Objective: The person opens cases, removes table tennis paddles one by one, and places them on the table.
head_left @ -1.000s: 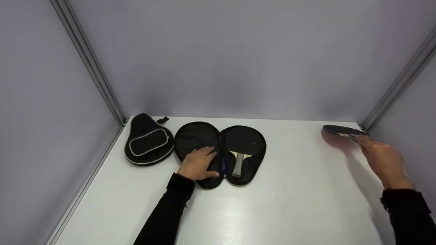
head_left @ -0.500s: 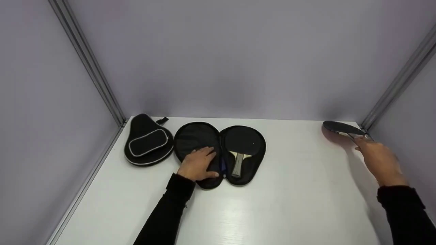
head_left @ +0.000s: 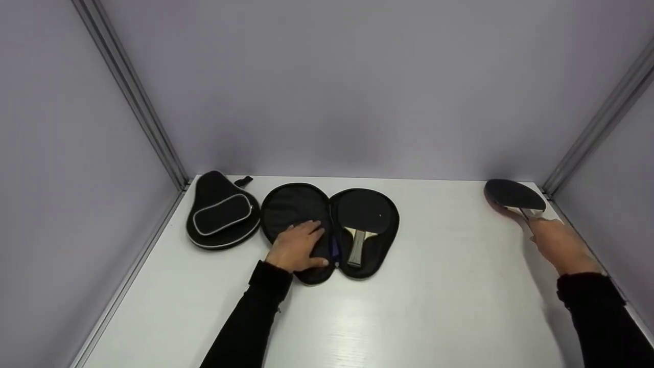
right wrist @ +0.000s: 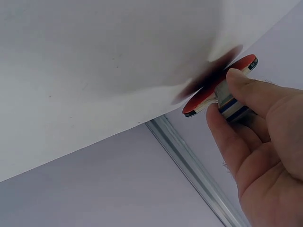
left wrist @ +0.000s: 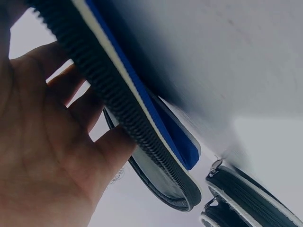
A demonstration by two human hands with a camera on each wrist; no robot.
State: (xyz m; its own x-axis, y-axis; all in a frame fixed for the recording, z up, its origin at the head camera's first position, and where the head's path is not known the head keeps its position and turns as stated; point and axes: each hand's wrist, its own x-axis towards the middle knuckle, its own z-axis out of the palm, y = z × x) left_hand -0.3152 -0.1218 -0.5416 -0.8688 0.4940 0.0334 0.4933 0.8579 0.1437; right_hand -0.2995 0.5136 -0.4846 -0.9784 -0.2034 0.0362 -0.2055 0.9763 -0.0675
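White tabletop (head_left: 434,306) fills a grey booth. At three o'clock, by the far right corner, the right hand (head_left: 554,243) pinches the handle of a paddle (head_left: 512,196). At nine o'clock, the left hand (head_left: 296,246) rests flat, fingers spread, on the open case (head_left: 291,207) holding a second paddle (head_left: 364,217). Beyond lies a zipped case (head_left: 220,210).

Soft even light, faint shadows, blurred wrist-view close-ups.
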